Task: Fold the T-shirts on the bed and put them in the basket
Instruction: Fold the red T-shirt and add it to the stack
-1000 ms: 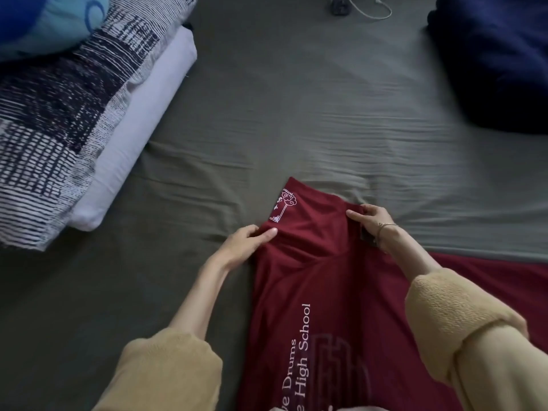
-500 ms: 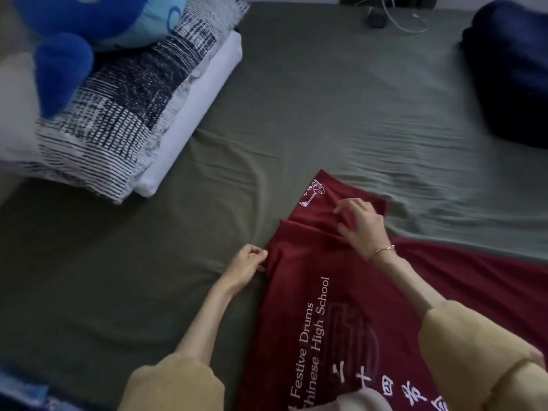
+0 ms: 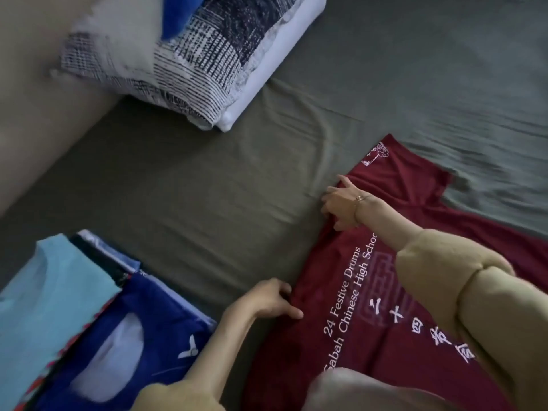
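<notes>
While the maroon T-shirt (image 3: 394, 336) lies spread on the olive bed sheet (image 3: 225, 197), its long axis runs from the near edge of the view up toward the far right, printed lettering face up, with a sleeve (image 3: 397, 170) reaching out at the far end. Both hands sit along the shirt's left edge, one behind the other on that axis. The left hand (image 3: 267, 301) is the nearer one, with its grip curled onto the edge beside the "24 Festive Drums" print, apparently pinching the cloth, though blur makes the hold hard to confirm. The right hand (image 3: 344, 203) is farther up, by the shoulder below the sleeve, fingers bent onto the fabric and one finger pointing toward the far side; whether it pinches or only presses, I cannot tell. The body of the shirt therefore lies to the right of both grips, so a fold of this edge would, in my judgement, have to travel rightward across the print.

To the near left, well apart from the shirt, a stack of folded garments shows a light blue T-shirt (image 3: 50, 292) and a royal blue T-shirt (image 3: 142, 336). A patterned pillow (image 3: 189, 63) rests on a white pillow (image 3: 267, 75) at the far left. No basket is in view.

Against half a second ago, the left hand has slid nearer along the edge, away from the sleeve, and the right has crossed from the sleeve's middle to the left edge. The view has also swung left and down, bringing the folded stack into sight.
</notes>
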`<act>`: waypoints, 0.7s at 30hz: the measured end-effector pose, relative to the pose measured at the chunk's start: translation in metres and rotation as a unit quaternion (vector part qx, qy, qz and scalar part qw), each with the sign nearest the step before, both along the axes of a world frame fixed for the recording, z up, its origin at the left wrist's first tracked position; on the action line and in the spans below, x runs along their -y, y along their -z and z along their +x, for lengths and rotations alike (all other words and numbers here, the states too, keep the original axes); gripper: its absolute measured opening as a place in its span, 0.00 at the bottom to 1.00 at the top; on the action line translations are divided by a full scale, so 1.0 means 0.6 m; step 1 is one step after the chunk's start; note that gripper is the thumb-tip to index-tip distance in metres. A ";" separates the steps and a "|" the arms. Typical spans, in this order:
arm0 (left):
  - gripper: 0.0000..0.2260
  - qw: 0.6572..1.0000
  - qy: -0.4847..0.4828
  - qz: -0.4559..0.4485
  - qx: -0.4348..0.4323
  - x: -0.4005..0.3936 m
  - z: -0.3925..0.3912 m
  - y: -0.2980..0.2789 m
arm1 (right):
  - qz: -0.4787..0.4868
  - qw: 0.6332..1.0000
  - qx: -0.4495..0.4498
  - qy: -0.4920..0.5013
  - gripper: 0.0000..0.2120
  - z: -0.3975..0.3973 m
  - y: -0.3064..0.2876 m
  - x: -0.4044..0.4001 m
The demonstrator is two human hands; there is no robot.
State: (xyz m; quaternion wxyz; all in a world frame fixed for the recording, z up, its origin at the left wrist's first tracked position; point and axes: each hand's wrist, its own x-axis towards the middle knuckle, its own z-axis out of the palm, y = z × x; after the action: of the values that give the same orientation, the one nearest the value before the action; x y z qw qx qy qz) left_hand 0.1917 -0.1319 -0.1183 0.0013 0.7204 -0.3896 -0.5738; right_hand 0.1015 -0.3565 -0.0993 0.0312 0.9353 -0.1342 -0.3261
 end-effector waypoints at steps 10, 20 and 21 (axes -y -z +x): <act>0.26 0.976 -0.183 0.026 -0.119 -0.078 0.007 0.012 | 0.053 0.996 0.006 0.065 0.21 0.014 -0.020 -0.008; 0.07 0.932 -0.319 -0.016 -0.173 -0.080 0.019 0.026 | 0.032 0.985 -0.112 0.126 0.23 0.037 -0.020 -0.015; 0.05 0.932 -0.319 -0.012 -0.172 -0.080 0.022 0.029 | 0.037 0.986 -0.117 0.113 0.23 0.041 -0.021 -0.017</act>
State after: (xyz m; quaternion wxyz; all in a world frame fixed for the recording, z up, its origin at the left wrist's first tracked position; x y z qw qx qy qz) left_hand 0.2047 -0.0837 -0.1358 0.2599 0.6971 -0.1395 -0.6535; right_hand 0.1260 -0.3463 -0.0866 -0.0249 0.8700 -0.2220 -0.4395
